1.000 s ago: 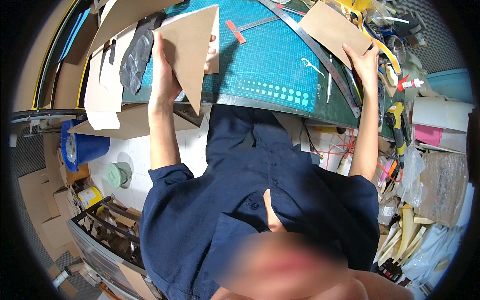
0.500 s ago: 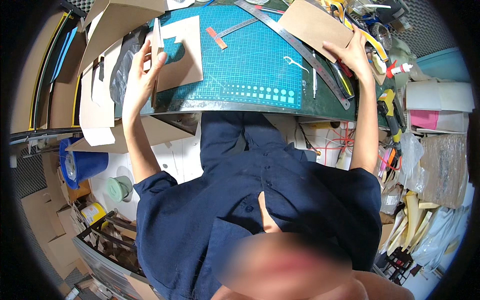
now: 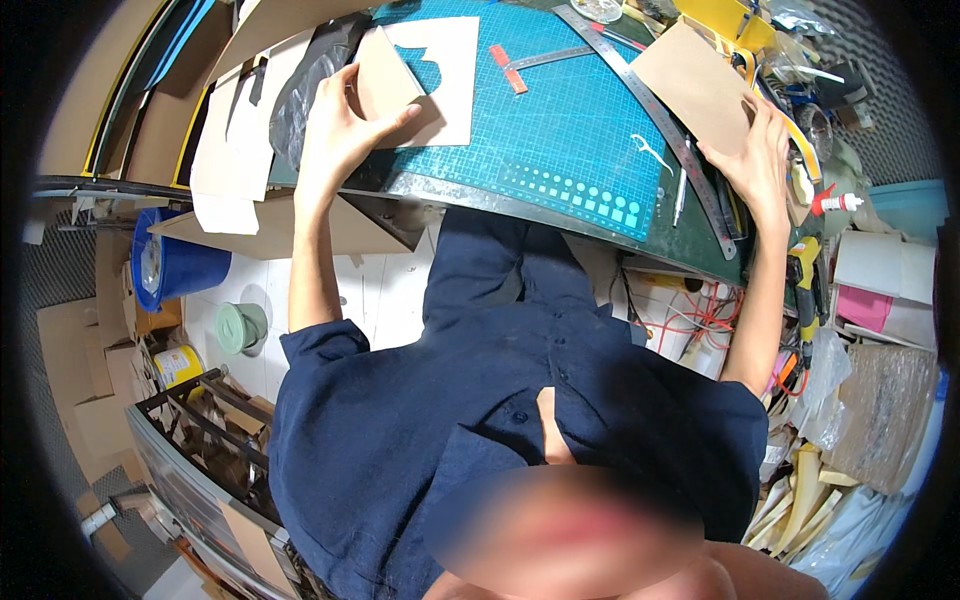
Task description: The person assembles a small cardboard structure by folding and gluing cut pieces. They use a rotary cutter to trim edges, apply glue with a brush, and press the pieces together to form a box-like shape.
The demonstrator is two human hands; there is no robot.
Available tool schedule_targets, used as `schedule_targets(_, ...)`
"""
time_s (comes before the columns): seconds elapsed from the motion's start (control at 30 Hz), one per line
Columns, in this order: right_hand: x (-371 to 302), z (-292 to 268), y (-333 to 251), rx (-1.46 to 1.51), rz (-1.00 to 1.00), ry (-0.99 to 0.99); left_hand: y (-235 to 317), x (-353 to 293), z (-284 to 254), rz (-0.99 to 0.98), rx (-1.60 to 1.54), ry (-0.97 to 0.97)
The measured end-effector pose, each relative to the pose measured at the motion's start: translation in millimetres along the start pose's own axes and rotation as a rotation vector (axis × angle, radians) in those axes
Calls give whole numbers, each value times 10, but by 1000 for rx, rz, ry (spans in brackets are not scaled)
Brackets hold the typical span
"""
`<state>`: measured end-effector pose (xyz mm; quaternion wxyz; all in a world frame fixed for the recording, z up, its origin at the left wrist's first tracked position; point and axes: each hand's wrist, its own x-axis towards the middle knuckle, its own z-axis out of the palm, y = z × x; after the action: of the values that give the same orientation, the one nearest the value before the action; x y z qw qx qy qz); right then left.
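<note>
My left hand point(image 3: 340, 130) is closed around the edge of a stiff brown cardboard piece point(image 3: 385, 78), its thumb stretched along the near side. That piece is tilted over a larger cardboard sheet with a curved cut-out point(image 3: 455, 105), which lies on the green cutting mat point(image 3: 560, 135). At the right, my right hand point(image 3: 752, 160) grips the near right corner of a flat brown cardboard sheet point(image 3: 690, 82). The sheet covers part of a long steel ruler point(image 3: 690, 165) or lies close beside it. Fingers of the right hand partly show over the sheet's edge.
On the mat lie a small ruler with a red crosspiece point(image 3: 510, 70) and a thin white forked piece point(image 3: 650, 152). A slim pen-like tool point(image 3: 681, 197) sits beside the steel ruler. Black plastic point(image 3: 305, 95) and cardboard crowd the left; a yellow-black tool point(image 3: 803, 265) hangs right.
The whole view has shifted, moving the table rightward in the picture. The left hand's cardboard has turned from nearly edge-on to showing its face. My right hand still grips its sheet.
</note>
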<state>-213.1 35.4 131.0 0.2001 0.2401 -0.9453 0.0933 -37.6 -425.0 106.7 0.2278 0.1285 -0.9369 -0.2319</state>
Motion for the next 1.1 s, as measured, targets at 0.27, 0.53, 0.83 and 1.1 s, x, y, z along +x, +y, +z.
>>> schedule_targets(0.27, -34, -136, -78, 8, -12, 75, -106, -162, -161, -35, -102, 131)
schedule_targets(0.53, -47, 2, 194, 900, 249, 12, -355, -182, -545, -107, 31, 197)
schedule_targets(0.83, -199, -167, -230, 630, 232, 151, -350, -108, -149, -50, 25, 92)
schedule_targets(1.1, -513, -247, -343, 665, 445, 354, -14, -172, -36, 5, -11, -48)
